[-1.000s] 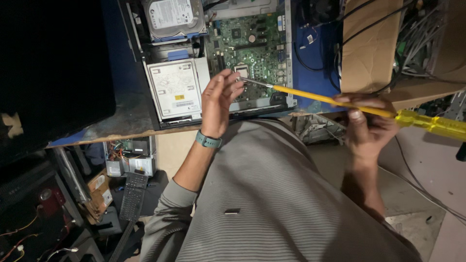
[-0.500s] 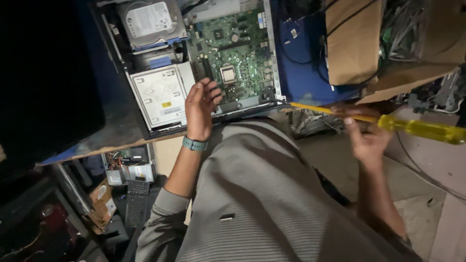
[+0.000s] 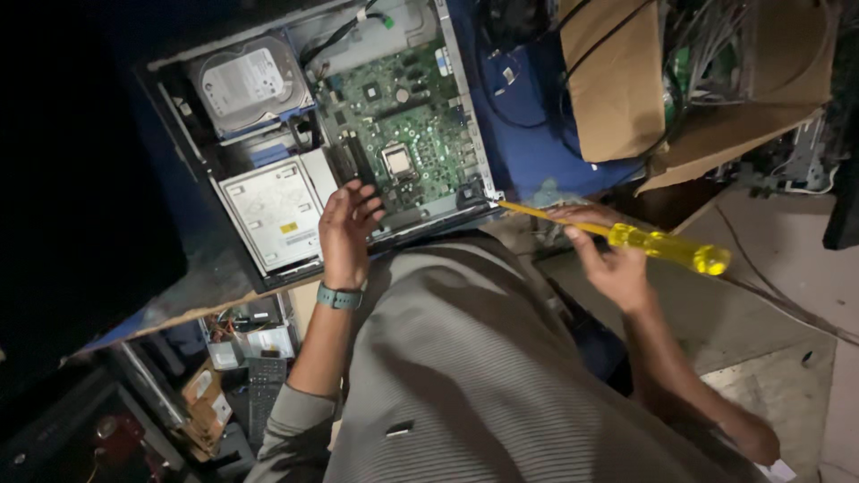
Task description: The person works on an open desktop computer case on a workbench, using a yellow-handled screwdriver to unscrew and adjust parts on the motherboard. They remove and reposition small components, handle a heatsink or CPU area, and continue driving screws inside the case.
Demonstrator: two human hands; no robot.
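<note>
open computer case (image 3: 268, 179) is lying flat on the blue surface (image 3: 537, 143), green motherboard (image 3: 403, 134) facing up, silver hard drive (image 3: 242, 85) and pale optical drive (image 3: 277, 215) beside it. left hand (image 3: 344, 237) is resting released, fingers spread on the board's near edge. right hand (image 3: 613, 259) is grasping the yellow screwdriver (image 3: 644, 241), its long axis pointing left toward the case corner, tip just beside it.
</note>
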